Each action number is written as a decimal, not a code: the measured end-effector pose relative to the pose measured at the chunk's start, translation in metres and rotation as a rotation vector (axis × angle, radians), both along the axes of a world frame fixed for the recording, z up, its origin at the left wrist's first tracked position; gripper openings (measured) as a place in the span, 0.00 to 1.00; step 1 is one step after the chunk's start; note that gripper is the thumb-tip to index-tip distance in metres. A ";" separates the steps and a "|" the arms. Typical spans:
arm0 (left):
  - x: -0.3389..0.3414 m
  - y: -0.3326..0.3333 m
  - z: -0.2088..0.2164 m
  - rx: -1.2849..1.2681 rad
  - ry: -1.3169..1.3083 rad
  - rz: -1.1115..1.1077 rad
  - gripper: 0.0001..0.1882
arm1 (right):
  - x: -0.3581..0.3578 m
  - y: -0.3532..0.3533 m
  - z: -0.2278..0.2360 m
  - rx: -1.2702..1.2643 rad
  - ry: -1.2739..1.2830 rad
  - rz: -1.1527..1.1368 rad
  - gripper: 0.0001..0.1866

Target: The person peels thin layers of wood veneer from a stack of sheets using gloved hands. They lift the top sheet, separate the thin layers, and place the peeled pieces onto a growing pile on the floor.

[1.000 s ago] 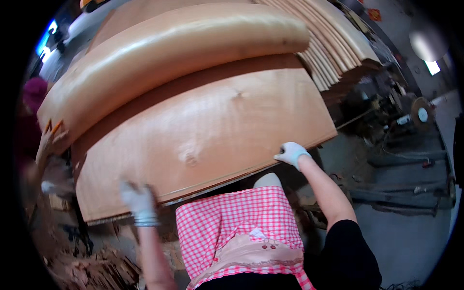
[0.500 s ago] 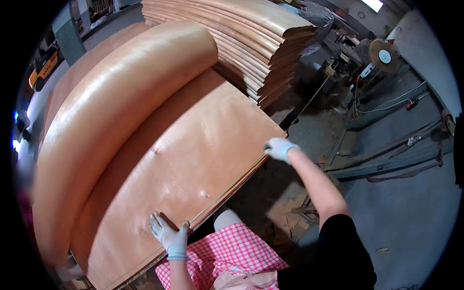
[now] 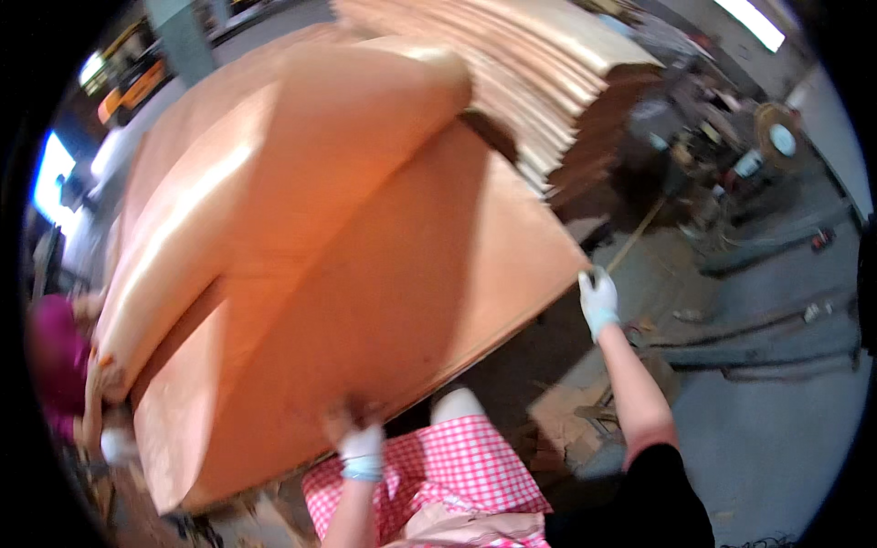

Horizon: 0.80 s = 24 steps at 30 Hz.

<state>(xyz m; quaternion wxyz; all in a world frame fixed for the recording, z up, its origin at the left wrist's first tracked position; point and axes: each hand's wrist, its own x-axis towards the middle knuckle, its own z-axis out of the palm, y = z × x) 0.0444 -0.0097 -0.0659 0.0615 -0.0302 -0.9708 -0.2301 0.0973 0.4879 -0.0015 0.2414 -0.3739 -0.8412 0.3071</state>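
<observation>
A large thin wooden veneer sheet [image 3: 384, 301] lies in front of me, with a second sheet [image 3: 274, 183] curled over on top of it. My left hand [image 3: 359, 443], in a white glove, grips the near edge of the lower sheet. My right hand [image 3: 598, 297], also gloved, holds that sheet's right corner with the arm stretched out. At the far left, another person in a magenta sleeve [image 3: 57, 370] holds the sheet's other end with a gloved hand [image 3: 117, 445]. The picture is motion-blurred.
A tall stack of veneer sheets [image 3: 521, 82] stands behind the sheet at the upper right. Machinery and a fan [image 3: 776, 137] sit on the grey floor to the right, with metal bars [image 3: 767, 247]. My pink checked apron [image 3: 438, 484] shows below.
The view has swung and tilted. The curled top sheet has rolled further over. My left hand has moved right along the near edge; my right hand stays at the right corner.
</observation>
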 end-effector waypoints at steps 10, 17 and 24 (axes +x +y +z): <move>0.040 0.025 0.120 0.941 -0.053 -0.507 0.12 | 0.038 -0.343 0.082 -0.810 0.189 0.812 0.12; 0.012 -0.172 0.086 1.340 0.055 0.487 0.06 | -0.020 -0.351 0.094 -0.333 -0.312 1.021 0.10; -0.008 -0.502 0.055 0.613 0.358 0.918 0.03 | -0.043 -0.216 0.040 -0.137 -0.575 0.901 0.10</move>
